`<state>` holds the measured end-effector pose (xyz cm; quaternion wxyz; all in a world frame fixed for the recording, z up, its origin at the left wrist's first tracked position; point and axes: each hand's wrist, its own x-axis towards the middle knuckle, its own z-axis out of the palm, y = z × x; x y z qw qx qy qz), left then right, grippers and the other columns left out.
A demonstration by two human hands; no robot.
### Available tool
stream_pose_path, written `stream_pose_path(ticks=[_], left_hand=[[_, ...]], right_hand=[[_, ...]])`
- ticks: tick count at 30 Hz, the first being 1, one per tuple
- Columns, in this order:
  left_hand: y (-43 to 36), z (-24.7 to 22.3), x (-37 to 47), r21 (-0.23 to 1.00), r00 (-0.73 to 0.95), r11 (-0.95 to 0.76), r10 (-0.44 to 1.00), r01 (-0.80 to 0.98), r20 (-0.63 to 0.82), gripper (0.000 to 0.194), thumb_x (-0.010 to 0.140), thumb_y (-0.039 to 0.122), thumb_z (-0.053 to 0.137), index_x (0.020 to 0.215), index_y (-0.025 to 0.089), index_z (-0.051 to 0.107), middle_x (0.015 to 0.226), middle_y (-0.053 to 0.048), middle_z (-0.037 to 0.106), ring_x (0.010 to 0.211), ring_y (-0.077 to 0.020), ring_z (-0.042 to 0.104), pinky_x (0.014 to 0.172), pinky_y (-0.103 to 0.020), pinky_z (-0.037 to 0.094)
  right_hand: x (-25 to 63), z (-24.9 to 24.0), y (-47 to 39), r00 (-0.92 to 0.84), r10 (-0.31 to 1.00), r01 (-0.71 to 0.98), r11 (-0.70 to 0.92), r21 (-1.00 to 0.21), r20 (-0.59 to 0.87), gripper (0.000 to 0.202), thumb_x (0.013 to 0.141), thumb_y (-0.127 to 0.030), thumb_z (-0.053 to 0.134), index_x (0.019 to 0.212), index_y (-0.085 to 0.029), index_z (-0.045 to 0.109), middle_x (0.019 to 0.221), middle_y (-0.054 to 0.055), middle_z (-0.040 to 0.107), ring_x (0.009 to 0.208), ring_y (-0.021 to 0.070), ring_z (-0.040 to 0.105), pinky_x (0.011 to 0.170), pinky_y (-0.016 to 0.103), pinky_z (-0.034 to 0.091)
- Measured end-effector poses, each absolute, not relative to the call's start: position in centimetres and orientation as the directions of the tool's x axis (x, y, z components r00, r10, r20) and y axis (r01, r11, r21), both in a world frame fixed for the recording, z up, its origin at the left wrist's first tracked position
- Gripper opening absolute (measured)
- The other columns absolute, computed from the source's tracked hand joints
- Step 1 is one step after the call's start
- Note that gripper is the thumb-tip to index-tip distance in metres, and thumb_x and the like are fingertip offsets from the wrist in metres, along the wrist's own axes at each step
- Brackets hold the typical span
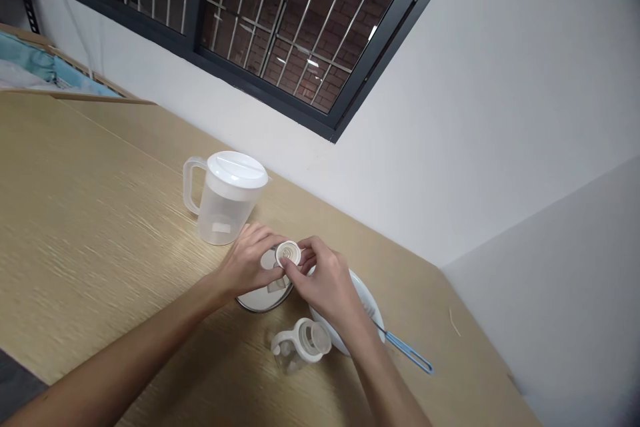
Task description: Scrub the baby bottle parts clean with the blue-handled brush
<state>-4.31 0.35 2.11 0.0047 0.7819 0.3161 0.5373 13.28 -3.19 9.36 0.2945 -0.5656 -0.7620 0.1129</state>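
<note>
My left hand [253,257] and my right hand [325,277] meet over the table, both closed on a small round white cap [289,253]. Its ringed hollow side faces me. My right thumb presses on the lower edge, while my left fingers grip the other side. Under the hands lies a round pale plate with a dark rim [257,300], with a small clear piece [276,285] showing above it. A clear bottle with a white looped handle [303,340] stands just nearer to me. Beyond my right wrist, a white bowl [369,290] is partly hidden by my forearm.
A translucent pitcher with a white lid [225,210] stands beyond my left hand. A blue-handled utensil [407,350] rests in the bowl, its handle sticking out to the right. The wooden table [125,213] meets a white wall with a barred window [280,20].
</note>
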Motion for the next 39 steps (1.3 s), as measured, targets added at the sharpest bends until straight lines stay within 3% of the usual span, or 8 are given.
stream_pose_path(ticks=[4, 10, 29, 33, 39], left_hand=[[0.3, 2.1, -4.3, 0.334, 0.233, -0.808, 0.487, 0.485, 0.842, 0.027, 0.086, 0.023, 0.073, 0.112, 0.020, 0.067, 0.099, -0.006, 0.074, 0.088, -0.0236, 0.060, 0.079, -0.039, 0.046], [0.3, 2.2, -4.3, 0.351, 0.191, -0.810, 0.481, 0.470, 0.856, 0.026, 0.090, 0.029, 0.073, 0.113, 0.021, 0.065, 0.100, -0.006, 0.074, 0.090, -0.0232, 0.062, 0.081, -0.038, 0.047], [0.2, 1.9, -4.1, 0.203, 0.208, -0.840, 0.346, 0.503, 0.915, 0.026, 0.094, 0.020, 0.069, 0.119, 0.021, 0.062, 0.105, -0.007, 0.075, 0.092, -0.0216, 0.064, 0.084, -0.037, 0.049], [0.3, 2.2, -4.1, 0.278, 0.214, -0.819, 0.429, 0.502, 0.878, 0.023, 0.093, 0.025, 0.069, 0.115, 0.021, 0.063, 0.104, -0.007, 0.075, 0.092, -0.0225, 0.064, 0.082, -0.037, 0.048], [0.1, 2.5, -4.0, 0.373, 0.230, -0.801, 0.518, 0.468, 0.824, 0.027, 0.090, 0.031, 0.074, 0.113, 0.021, 0.063, 0.103, -0.005, 0.075, 0.093, -0.0233, 0.064, 0.080, -0.037, 0.045]], right_hand=[[13.0, 9.7, -3.3, -0.158, 0.937, 0.817, 0.301, -0.492, 0.311, 0.021, 0.082, -0.040, 0.070, 0.089, -0.024, 0.058, 0.074, -0.001, 0.068, 0.068, 0.0179, 0.064, 0.064, 0.029, 0.047], [13.4, 11.0, -3.2, -0.156, 0.970, 0.713, 0.243, -0.658, 0.189, 0.026, 0.085, -0.045, 0.067, 0.095, -0.022, 0.062, 0.074, 0.000, 0.068, 0.066, 0.0165, 0.064, 0.063, 0.029, 0.049], [12.7, 9.6, -2.5, -0.090, 0.980, 0.695, 0.189, -0.694, 0.177, 0.023, 0.083, -0.044, 0.066, 0.083, -0.021, 0.061, 0.067, -0.002, 0.061, 0.061, 0.0149, 0.057, 0.055, 0.026, 0.040], [12.9, 9.3, -2.4, -0.099, 0.978, 0.674, 0.202, -0.710, 0.184, 0.025, 0.083, -0.046, 0.067, 0.085, -0.021, 0.062, 0.069, -0.001, 0.062, 0.062, 0.0160, 0.059, 0.056, 0.027, 0.041], [13.8, 9.4, -3.0, -0.134, 0.972, 0.603, 0.235, -0.762, 0.193, 0.035, 0.084, -0.047, 0.065, 0.106, -0.020, 0.060, 0.071, -0.001, 0.063, 0.064, 0.0180, 0.062, 0.059, 0.030, 0.047]])
